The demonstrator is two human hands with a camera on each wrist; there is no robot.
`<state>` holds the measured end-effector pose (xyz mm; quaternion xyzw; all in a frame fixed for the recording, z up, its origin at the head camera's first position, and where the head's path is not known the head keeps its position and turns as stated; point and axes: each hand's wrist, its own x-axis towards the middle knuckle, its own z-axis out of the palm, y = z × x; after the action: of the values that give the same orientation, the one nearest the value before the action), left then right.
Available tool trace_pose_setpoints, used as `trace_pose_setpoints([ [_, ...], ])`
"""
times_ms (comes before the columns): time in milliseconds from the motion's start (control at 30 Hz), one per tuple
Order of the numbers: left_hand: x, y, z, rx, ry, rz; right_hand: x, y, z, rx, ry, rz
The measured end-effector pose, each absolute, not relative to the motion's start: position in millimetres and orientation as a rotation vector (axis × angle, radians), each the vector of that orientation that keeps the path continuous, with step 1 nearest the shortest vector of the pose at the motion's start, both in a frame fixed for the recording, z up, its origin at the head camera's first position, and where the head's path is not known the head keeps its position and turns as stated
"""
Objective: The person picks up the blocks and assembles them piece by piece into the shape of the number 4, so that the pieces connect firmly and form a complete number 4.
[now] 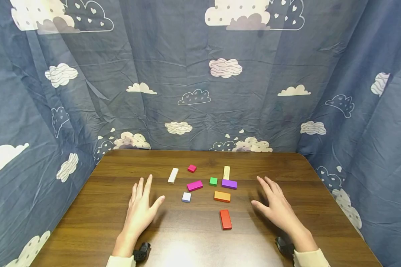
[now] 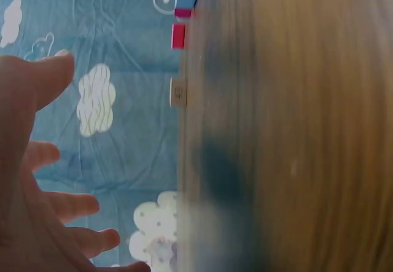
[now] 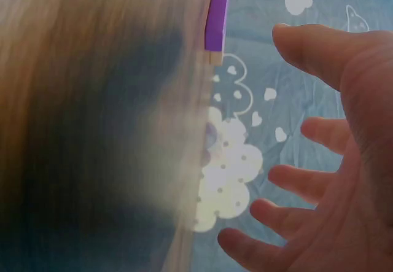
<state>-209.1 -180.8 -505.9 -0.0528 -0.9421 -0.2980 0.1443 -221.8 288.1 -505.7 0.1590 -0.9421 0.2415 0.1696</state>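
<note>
Several small coloured blocks lie scattered over the middle of the table between my two hands. On the left are a white block (image 1: 173, 176), a light blue block (image 1: 186, 197), a magenta block (image 1: 195, 185) and a crimson block (image 1: 192, 168). A green block (image 1: 213, 181) sits near the centre. To its right, a purple block (image 1: 229, 184) stands against a pale wooden block (image 1: 226, 172). Closer in are an orange block (image 1: 222, 196) and a red block (image 1: 225, 219). My left hand (image 1: 141, 211) and right hand (image 1: 278, 205) hover on either side, fingers spread, holding nothing.
The brown wooden table (image 1: 97, 222) has its far edge against a blue curtain (image 1: 173, 48) with cloud prints, which also hangs at both sides. A dark wrist strap (image 1: 142, 252) is on the left wrist and another (image 1: 285, 247) on the right.
</note>
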Motion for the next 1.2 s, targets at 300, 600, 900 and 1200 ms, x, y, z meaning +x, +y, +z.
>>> trace_pose_setpoints([
  [300, -206, -152, -507, -0.274, -2.570, -1.024, -217, 273, -505, 0.553, -2.675, 0.817],
  [600, -197, -116, -508, -0.361, -2.490, -1.183, -211, 255, -503, 0.672, -2.645, 0.965],
  [900, -192, -75, -508, -0.513, -2.403, -1.433, -208, 240, -503, 0.732, -2.643, 1.239],
  [1200, -184, -39, -514, -0.541, -2.444, -1.878, -204, 231, -507, 0.803, -2.680, 1.354],
])
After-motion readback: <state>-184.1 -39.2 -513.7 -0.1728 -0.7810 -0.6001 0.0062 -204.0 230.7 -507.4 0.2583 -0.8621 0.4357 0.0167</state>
